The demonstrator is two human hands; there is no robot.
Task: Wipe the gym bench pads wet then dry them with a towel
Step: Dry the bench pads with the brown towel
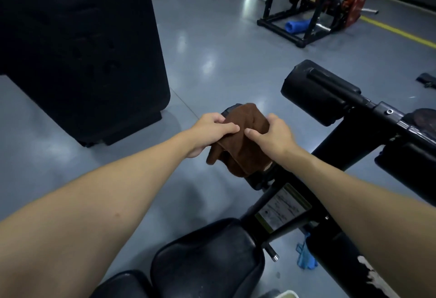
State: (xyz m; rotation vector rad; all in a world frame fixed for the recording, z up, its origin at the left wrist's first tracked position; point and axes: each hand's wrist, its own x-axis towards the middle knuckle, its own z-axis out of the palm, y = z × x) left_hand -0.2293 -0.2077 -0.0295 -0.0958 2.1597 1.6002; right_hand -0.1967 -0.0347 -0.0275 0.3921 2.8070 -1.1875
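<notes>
Head view, near to far. A black padded vinyl seat (207, 257) occupies the near end of the bench; neither hand touches it. A crumpled blue cloth (305, 255) lies on the grey floor (212, 50) beside the black steel frame (349, 137). Just beyond the seat, a yellow-edged label plate (283, 208) is fixed to that frame. Its print is too blurred to read, and no brand shows.

At the frame's far left end, the brown folded towel (243, 146) is draped over a black roller pad (230, 109), evidently so that it wraps the pad for rubbing. The left hand (212, 130) pinches the towel's left edge with curled fingers. The right hand (273, 132) grips it from the right, thumb forward and fingers curled over. A second black roller pad (316, 90), at the far right end, is bare. Whether this pass is the wet wipe or the drying cannot be told.
</notes>
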